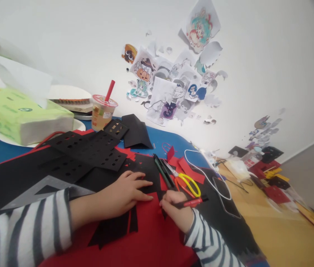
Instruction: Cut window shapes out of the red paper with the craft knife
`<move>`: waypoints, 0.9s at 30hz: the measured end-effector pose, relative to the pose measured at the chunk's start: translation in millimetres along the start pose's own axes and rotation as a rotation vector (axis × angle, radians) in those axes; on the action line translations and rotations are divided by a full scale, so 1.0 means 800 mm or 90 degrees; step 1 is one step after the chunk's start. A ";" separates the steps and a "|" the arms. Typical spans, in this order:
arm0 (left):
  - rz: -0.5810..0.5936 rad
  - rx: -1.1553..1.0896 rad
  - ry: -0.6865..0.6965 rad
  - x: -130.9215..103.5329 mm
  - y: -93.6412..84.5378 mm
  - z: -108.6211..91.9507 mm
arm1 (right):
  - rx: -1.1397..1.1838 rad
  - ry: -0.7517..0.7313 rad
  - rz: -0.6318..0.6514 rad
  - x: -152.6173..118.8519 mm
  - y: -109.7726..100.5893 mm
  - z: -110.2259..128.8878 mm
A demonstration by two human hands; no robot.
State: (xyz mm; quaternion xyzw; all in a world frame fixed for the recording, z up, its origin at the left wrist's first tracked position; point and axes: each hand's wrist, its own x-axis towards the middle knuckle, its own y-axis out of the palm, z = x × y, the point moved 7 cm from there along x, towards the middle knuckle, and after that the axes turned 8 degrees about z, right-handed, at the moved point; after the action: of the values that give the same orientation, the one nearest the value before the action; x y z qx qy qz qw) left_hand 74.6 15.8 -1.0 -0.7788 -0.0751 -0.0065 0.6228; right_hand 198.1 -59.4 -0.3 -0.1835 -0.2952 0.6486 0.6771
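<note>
My left hand (129, 191) lies flat with its fingers spread, pressing on red paper (157, 241) and the black sheet beside it. Close to its right, my right hand (177, 207) is closed around a slim red-and-black pen-shaped tool (192, 202); whether it is a pen or a craft knife I cannot tell. The tool's working end is hidden by the fingers, over the paper. Black paper strips (115, 228) rest on the red paper below my left hand. Scissors with yellow and orange handles (191, 184) lie just beyond my right hand, beside a dark green slim tool (164, 171).
Black cards with cut-out holes (90, 150) lie at the left, near a grey triangle ruler (45, 191). Behind stand a drink cup (102, 113) with a red straw and a tissue box (26, 115). A phone (227, 204) and white cable (205, 174) lie at right.
</note>
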 end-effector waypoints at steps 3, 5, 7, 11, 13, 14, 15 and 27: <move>-0.017 -0.006 0.009 -0.001 -0.003 -0.002 | 0.010 -0.027 0.042 -0.001 0.007 0.010; -0.026 -0.012 0.010 -0.001 -0.003 -0.001 | 0.018 -0.041 0.073 -0.001 0.011 0.019; -0.023 -0.014 0.004 -0.001 -0.003 -0.001 | 0.019 -0.052 0.113 0.000 0.015 0.029; -0.013 -0.008 -0.002 -0.001 -0.002 -0.001 | 0.007 -0.052 0.171 0.002 0.021 0.039; -0.011 -0.006 -0.003 0.000 -0.002 0.000 | 0.008 -0.047 0.177 0.003 0.023 0.038; -0.009 -0.005 -0.003 0.000 -0.002 0.000 | 0.008 -0.046 0.176 0.003 0.023 0.037; -0.006 -0.004 -0.003 0.000 -0.002 0.000 | 0.010 -0.046 0.173 0.004 0.024 0.035; 0.033 0.005 -0.010 0.001 0.002 0.001 | -0.008 -0.038 0.132 0.004 0.018 0.030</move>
State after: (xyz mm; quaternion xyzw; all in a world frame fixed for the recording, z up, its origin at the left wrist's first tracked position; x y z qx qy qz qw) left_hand 75.2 16.5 -2.8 -0.7780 -0.0596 0.0159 0.6252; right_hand 171.7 -57.7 9.0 -0.1980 -0.2984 0.7185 0.5962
